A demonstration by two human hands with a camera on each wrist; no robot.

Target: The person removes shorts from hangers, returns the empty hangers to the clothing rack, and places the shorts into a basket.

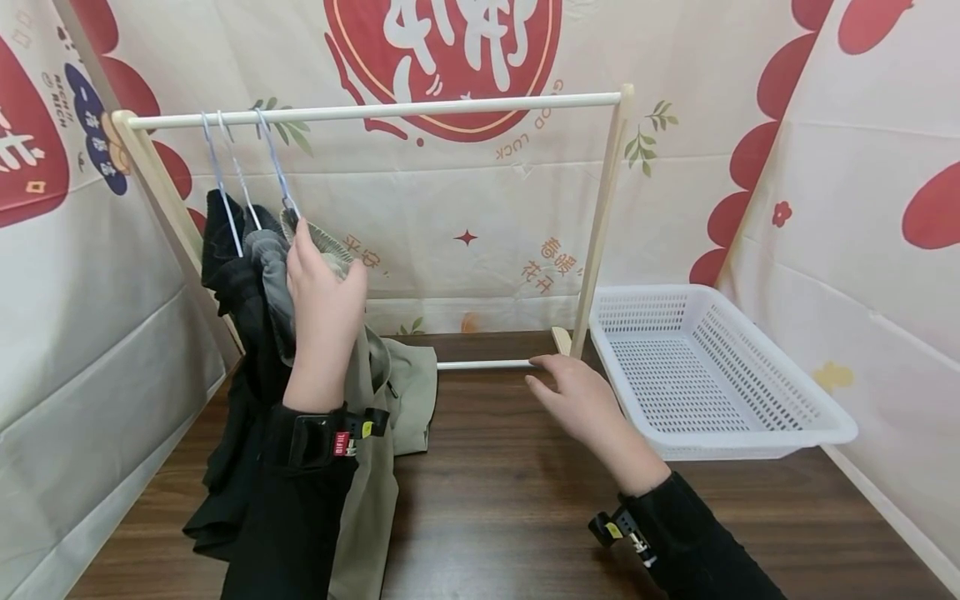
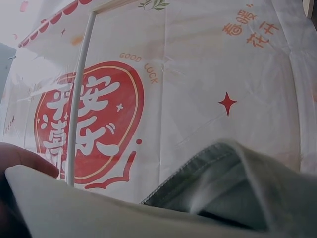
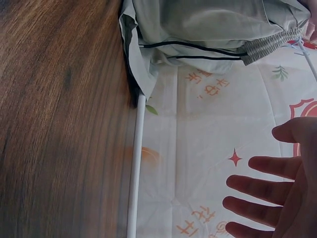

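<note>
Behind the rack (image 1: pixel 602 208) hung a printed backdrop (image 1: pixel 450 200), and the wooden desk (image 1: pixel 495 500) spread out beneath it. Just right of the rack sat a white basket (image 1: pixel 735 443). Packed at the rack's left end were a black garment (image 1: pixel 251 333), a grey garment (image 1: pixel 272 267) and your grey-green garment (image 1: pixel 378 492), that last one closest to the rack's middle.

Now the hands: your left hand (image 1: pixel 324 304) was up at the grey-green waistband (image 1: pixel 326 242), left of the rack's middle, and whether it pinched the cloth or merely lay against it, I couldn't tell. Your right hand (image 1: pixel 581 396), by the rack's lower right corner, was free, fingers spread. Smallest of all, a thin blue hanger (image 1: pixel 274 154) hooked over the rack's top rail (image 1: pixel 450 107).

This looked like the settling step, garment already hung; the next move called, I judged, for a gentle let-go without tugging the waist loose.

The head view lapped your right fingertips over the rack's lower rail (image 1: pixel 483 364); the right wrist view put them clear of it and picked out dark trim lines (image 3: pixel 208 47). Only the left wrist view caught the whole red emblem (image 2: pixel 99 114).
</note>
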